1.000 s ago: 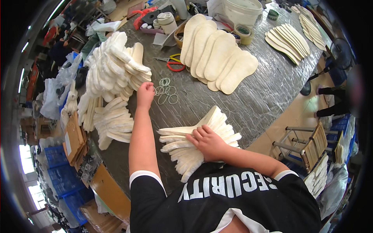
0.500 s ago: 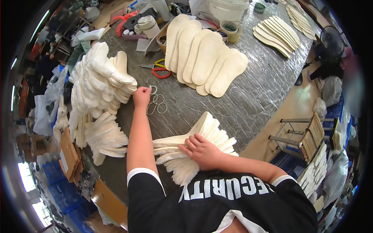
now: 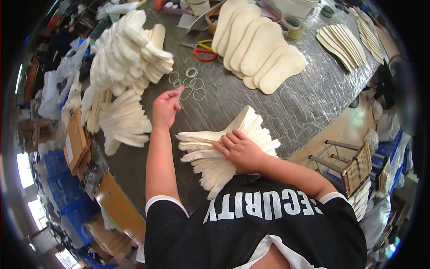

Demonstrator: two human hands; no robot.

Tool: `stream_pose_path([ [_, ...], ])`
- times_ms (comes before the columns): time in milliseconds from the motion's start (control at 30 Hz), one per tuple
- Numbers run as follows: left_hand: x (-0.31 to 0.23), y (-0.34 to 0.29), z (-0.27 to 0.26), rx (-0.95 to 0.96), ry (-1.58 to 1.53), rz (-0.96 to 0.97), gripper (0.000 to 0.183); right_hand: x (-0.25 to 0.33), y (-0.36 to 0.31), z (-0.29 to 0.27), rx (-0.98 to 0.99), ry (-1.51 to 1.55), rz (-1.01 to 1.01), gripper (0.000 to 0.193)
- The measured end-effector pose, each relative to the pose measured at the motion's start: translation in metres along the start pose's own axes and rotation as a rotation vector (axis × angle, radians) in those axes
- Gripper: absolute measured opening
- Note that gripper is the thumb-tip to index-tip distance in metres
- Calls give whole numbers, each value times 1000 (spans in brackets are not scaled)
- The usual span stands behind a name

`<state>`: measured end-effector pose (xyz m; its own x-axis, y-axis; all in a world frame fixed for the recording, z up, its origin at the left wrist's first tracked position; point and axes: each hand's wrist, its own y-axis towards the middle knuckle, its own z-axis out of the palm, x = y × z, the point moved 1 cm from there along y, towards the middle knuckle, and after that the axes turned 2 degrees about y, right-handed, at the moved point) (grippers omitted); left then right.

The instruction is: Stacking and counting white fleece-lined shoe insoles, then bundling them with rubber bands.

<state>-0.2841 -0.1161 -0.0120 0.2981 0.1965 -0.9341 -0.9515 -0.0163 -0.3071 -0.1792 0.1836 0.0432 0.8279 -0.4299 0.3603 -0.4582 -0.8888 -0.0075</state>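
Note:
My left hand (image 3: 165,109) is closed in a pinch, with a pale rubber band (image 3: 179,92) at its fingertips. Just beyond it, several loose rubber bands (image 3: 197,84) lie on the dark table. My right hand (image 3: 242,152) presses down with curled fingers on a fanned bundle of cream, fleecy shoe insoles (image 3: 210,168), gripping it around the middle. Part of the bundle is hidden under that palm. Red-and-yellow-handled scissors (image 3: 206,50) rest past the bands.
A tall heap of insoles (image 3: 121,54) and a smaller bundle (image 3: 125,121) stand at the left. Overlapping insoles (image 3: 257,47) are spread at the far middle, and more insoles (image 3: 342,45) lie far right. Tape rolls (image 3: 293,27) sit behind. A stool (image 3: 354,168) stands beyond the right edge.
My left hand has drawn back toward me from the pile of rubber bands, which is now more exposed. My right hand stays on the insole bundle. The whole view has shifted.

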Motion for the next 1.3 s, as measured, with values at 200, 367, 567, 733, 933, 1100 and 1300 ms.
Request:
stream_pose_path([
  [200,18,-80,63,505,921,-38,50,3,-9,10,-16,-82,-244,77],
  [367,32,-115,65,659,789,-283,72,-4,2,1,56,-9,-248,79],
  [567,40,-155,75,542,838,-254,81,10,14,-3,104,-43,-284,78],
  [733,61,-230,70,507,751,-270,86,38,-10,22,226,-37,-492,53],
  [933,77,-309,52,215,581,-519,62,45,1,11,315,-70,-550,54],
  [1100,173,-413,81,-57,163,-520,28,46,7,12,346,-117,-576,68],
  [1300,160,-408,194,-626,367,-27,11,45,12,18,295,-88,-550,76],
])
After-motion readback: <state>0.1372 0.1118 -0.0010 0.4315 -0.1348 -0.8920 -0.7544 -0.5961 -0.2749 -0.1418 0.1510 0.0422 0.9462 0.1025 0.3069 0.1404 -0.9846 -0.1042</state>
